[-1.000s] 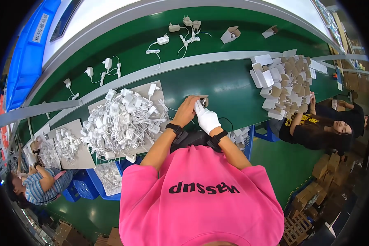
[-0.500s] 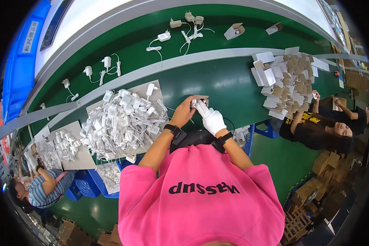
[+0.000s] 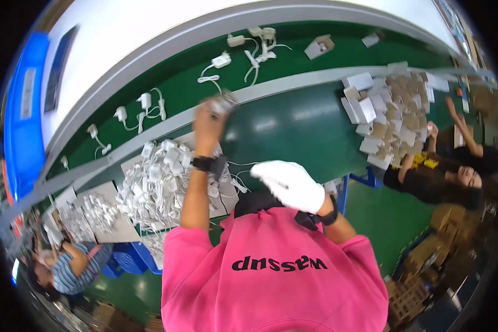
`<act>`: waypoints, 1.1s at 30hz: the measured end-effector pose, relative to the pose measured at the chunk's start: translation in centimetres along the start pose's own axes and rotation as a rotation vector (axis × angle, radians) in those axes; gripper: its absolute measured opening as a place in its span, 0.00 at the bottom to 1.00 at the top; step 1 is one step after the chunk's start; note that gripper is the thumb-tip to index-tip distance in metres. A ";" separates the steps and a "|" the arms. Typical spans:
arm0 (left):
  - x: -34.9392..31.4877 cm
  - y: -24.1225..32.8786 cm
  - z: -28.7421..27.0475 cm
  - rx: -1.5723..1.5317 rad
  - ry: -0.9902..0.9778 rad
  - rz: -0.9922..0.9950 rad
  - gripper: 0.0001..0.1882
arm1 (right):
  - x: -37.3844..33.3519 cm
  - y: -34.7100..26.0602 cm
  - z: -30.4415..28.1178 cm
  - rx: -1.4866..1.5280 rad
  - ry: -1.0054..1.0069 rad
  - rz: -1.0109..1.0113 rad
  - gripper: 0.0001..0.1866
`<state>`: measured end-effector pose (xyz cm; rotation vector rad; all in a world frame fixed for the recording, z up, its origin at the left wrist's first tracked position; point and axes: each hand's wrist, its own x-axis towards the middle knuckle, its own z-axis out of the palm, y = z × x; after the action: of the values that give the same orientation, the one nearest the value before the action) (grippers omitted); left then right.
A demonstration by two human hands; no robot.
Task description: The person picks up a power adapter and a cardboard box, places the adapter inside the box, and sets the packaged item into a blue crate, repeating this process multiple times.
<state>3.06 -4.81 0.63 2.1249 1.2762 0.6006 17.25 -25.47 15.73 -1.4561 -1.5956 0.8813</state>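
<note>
My bare left hand point(image 3: 208, 124) is closed round a small cardboard box point(image 3: 223, 105), raised over the metal rail at the conveyor's near edge. White contents show at the box's end, but motion blurs them. In a white glove, my right hand point(image 3: 289, 185) hangs in front of my body with its fingers stretched out and nothing visible in them. A thin white cable runs from the heap of white plug adapters point(image 3: 169, 177) toward its fingertips; I cannot tell whether they touch. That heap lies left of my left forearm on a cardboard sheet.
Beyond the rail point(image 3: 282, 81), a green conveyor point(image 3: 188, 63) carries spaced-out adapters and two open boxes, one of them this white box point(image 3: 319, 47). Many open boxes point(image 3: 390, 113) crowd the right of the table. Co-workers sit at both sides. A blue bin point(image 3: 27, 116) stands far left.
My left hand has carried the box away from my right hand, up and left to the rail. My right hand has drawn back toward my body and let go of it.
</note>
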 end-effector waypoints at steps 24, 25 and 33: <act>14.3 -4.6 5.1 0.251 -0.049 0.443 0.13 | 2.2 -5.8 -10.4 0.025 -0.002 -0.323 0.16; 13.9 -6.6 5.3 0.345 -0.052 0.411 0.12 | 2.3 -3.6 -10.5 -0.013 -0.155 -0.158 0.15; 17.3 -1.7 13.5 0.034 -0.425 -0.030 0.17 | -8.2 10.9 -4.7 -0.344 0.144 0.459 0.16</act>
<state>18.25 7.93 -8.97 2.1091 1.0801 0.1015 26.56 -32.65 7.35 -2.1357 -1.3715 0.7476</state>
